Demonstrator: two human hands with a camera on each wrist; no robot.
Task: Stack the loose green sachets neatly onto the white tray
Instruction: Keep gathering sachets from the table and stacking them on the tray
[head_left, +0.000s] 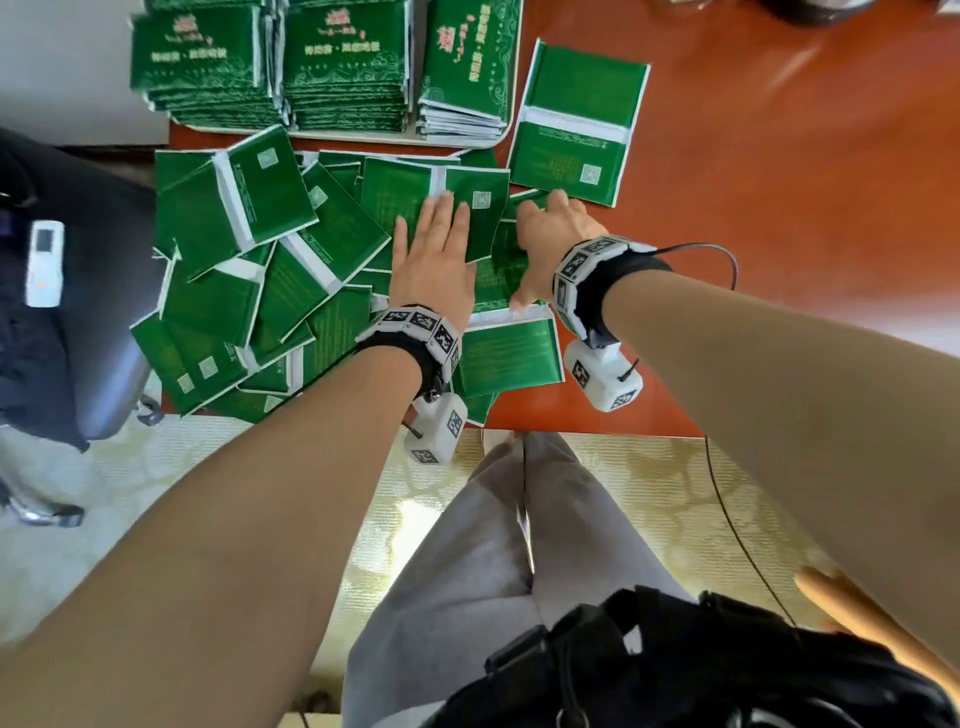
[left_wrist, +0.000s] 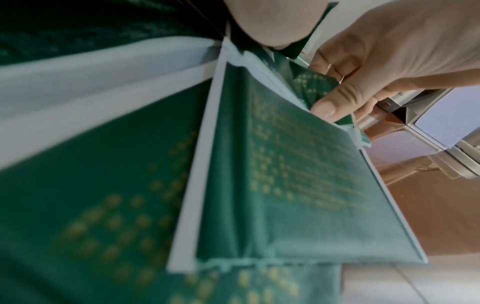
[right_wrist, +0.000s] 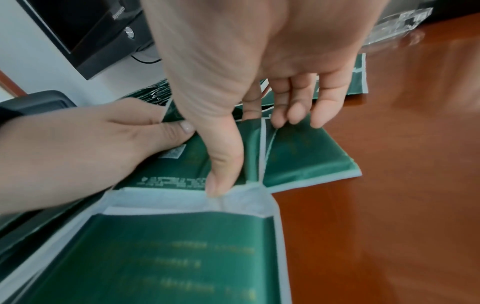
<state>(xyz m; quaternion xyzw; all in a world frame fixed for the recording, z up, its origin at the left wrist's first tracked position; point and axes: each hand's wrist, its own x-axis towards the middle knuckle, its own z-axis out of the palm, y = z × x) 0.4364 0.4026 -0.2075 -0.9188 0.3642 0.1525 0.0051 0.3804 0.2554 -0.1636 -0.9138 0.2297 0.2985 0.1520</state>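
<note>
Left hand (head_left: 434, 260) lies flat, fingers straight, pressing a sachet (head_left: 480, 208) on the loose pile (head_left: 249, 291). Right hand (head_left: 548, 234) is beside it, thumb and curled fingers pinching a sachet (edges hidden beneath the palm). The pile covers the tabletop (head_left: 779, 182). Beyond it, three neat stacks (head_left: 343, 67) fill the tray (head_left: 498, 139).

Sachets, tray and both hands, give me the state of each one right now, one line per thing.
white tray: on the table's far side, holding three stacks of sachets.
loose green sachets: scattered in an overlapping pile on the table, off the tray.
single sachet: flat, apart, right of the tray.
left hand: fingers straight, pressing flat on the pile.
right hand: fingers curled, touching sachets in the pile.
</note>
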